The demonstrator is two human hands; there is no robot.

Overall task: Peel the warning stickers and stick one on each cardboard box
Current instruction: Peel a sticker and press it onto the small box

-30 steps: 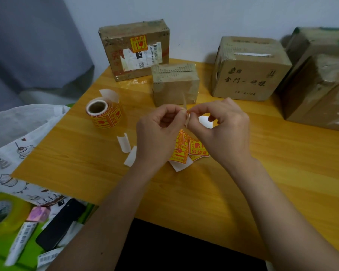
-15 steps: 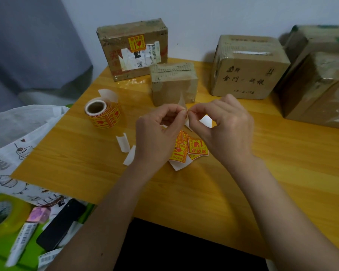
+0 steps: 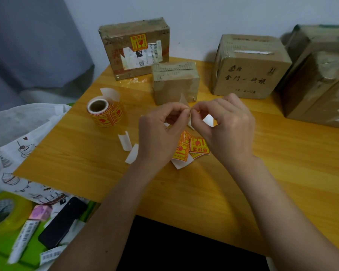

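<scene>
Both hands hover mid-bench, fingertips meeting: the left hand (image 3: 160, 132) and the right hand (image 3: 227, 126) pinch one sticker strip (image 3: 184, 103) between curled thumbs and forefingers.

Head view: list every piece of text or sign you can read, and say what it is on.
"5H": black patch of the white shipping label on the back-left box.
"金門一", then a blurred word: brush writing on the tan box.
Broken-glass sign: yellow warning sticker on the back-left box; its characters are blurred.
Loose stickers under the hands: upside down, unreadable.
Sticker roll, barcodes: too small.
</scene>
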